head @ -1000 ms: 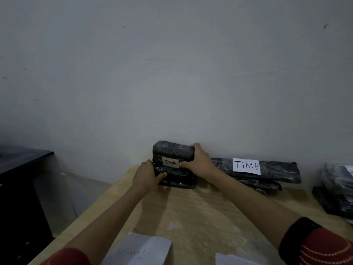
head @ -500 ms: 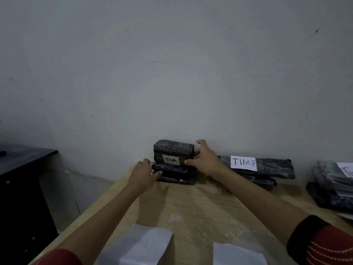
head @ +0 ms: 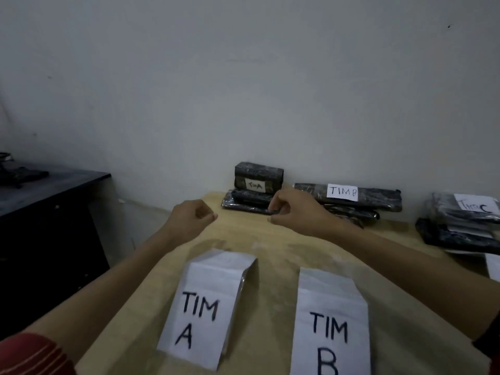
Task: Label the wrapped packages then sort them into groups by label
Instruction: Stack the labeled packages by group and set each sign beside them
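Note:
A stack of black wrapped packages stands against the wall; its top package [head: 258, 177] bears a small "Tim A" label. To its right lie flat black packages with a "TIM B" label [head: 342, 192], and at the far right a pile [head: 460, 226] labelled "Tim C". On the near table lie two paper signs, "TIM A" [head: 205, 307] and "TIM B" [head: 331, 326]. My left hand [head: 190, 217] hovers over the table with fingers curled, holding nothing. My right hand [head: 293, 212] is just in front of the A stack, fingers curled, holding nothing that I can see.
The wooden table [head: 270, 239] ends at the wall. A black cabinet [head: 46, 212] stands to the left with dark items on top. Another white paper [head: 493, 266] peeks in at the right edge.
Both hands have let go of the Tim A stack and drawn back toward me. The view has tilted down, so the two paper signs now show fully.

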